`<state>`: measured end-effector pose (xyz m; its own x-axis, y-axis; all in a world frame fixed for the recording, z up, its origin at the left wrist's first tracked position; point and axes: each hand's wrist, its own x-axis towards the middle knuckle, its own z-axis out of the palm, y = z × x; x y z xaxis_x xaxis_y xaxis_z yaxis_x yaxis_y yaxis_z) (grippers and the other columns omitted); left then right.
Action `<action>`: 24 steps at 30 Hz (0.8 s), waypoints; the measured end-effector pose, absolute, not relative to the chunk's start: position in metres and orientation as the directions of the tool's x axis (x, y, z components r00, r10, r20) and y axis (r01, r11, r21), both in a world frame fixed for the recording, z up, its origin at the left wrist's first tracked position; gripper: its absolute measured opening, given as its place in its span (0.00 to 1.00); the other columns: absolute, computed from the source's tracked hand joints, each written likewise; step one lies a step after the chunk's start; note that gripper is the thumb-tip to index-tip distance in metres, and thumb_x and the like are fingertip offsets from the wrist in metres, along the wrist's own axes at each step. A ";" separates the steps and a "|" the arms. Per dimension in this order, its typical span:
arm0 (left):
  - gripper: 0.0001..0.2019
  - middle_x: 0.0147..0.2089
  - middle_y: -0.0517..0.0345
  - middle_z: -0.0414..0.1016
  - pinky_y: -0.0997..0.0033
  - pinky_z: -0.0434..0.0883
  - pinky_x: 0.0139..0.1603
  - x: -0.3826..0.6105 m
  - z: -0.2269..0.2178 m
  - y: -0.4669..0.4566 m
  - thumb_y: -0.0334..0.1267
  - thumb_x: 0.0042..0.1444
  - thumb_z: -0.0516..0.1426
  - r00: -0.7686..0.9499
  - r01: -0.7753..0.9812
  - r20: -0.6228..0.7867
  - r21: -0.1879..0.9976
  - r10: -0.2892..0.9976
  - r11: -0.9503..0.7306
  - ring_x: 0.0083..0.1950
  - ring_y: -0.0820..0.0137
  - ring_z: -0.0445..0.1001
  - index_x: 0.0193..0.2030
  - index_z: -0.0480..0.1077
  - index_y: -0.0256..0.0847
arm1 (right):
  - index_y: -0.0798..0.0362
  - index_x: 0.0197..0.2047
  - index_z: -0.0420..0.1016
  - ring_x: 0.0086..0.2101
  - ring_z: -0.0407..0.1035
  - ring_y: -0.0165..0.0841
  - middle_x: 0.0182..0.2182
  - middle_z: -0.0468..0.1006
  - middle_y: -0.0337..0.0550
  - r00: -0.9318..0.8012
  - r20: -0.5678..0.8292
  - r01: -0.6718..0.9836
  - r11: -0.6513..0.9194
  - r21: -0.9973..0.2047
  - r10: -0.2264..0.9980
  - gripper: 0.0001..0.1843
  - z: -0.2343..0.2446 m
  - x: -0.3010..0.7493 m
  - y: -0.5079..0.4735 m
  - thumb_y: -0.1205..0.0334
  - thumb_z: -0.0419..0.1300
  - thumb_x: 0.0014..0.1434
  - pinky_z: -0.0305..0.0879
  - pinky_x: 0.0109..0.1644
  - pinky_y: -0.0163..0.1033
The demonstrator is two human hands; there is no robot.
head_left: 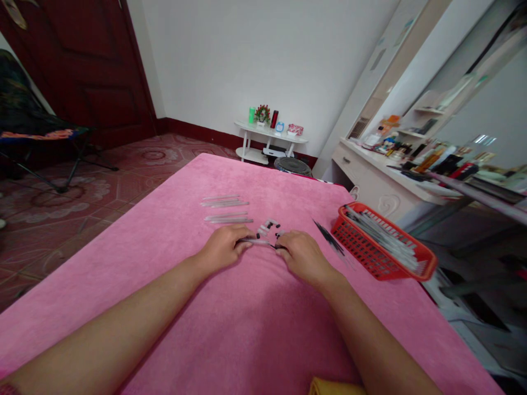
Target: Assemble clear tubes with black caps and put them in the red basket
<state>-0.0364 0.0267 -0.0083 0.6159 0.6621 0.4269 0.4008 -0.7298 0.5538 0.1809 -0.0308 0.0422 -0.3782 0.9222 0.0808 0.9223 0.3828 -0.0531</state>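
My left hand [222, 247] is closed in a pinch around one end of a slim, clear pen barrel [260, 242]. Opposite it, my right hand [302, 253] pinches a thin dark piece that meets the barrel's right end; whether it sits inside the barrel cannot be made out. Just beyond my fingers lie several small white and black pen parts [264, 228]. Farther off to the left, clear pens or barrels [226, 203] lie in two loose groups. Thin black sticks, perhaps pen refills [329, 237], lie to the right of my right hand.
A red plastic basket [358, 257] full of clear pen barrels [385, 236] stands at the right edge of the pink-covered table [197, 340]. Yellow cloth [333, 387] shows at the near edge. A dresser [373, 170] with bottles is on the right, a folding chair [41, 123] at left.
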 end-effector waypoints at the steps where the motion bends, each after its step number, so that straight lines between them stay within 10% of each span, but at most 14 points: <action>1: 0.08 0.39 0.53 0.78 0.70 0.68 0.40 -0.036 -0.008 0.027 0.31 0.57 0.56 0.616 0.402 0.426 0.554 0.663 -0.729 0.39 0.67 0.74 0.42 0.75 0.39 | 0.54 0.33 0.76 0.36 0.68 0.34 0.33 0.78 0.44 -0.377 0.081 0.923 0.382 -0.051 0.923 0.06 0.042 0.181 -0.031 0.64 0.58 0.58 0.56 0.40 0.37; 24: 0.09 0.40 0.54 0.76 0.69 0.68 0.42 -0.037 -0.010 0.028 0.31 0.57 0.56 0.621 0.419 0.421 0.535 0.662 -0.733 0.42 0.66 0.74 0.43 0.74 0.41 | 0.54 0.33 0.76 0.37 0.68 0.33 0.34 0.78 0.45 -0.382 0.070 0.921 0.386 -0.056 0.922 0.06 0.040 0.180 -0.030 0.64 0.59 0.59 0.56 0.41 0.37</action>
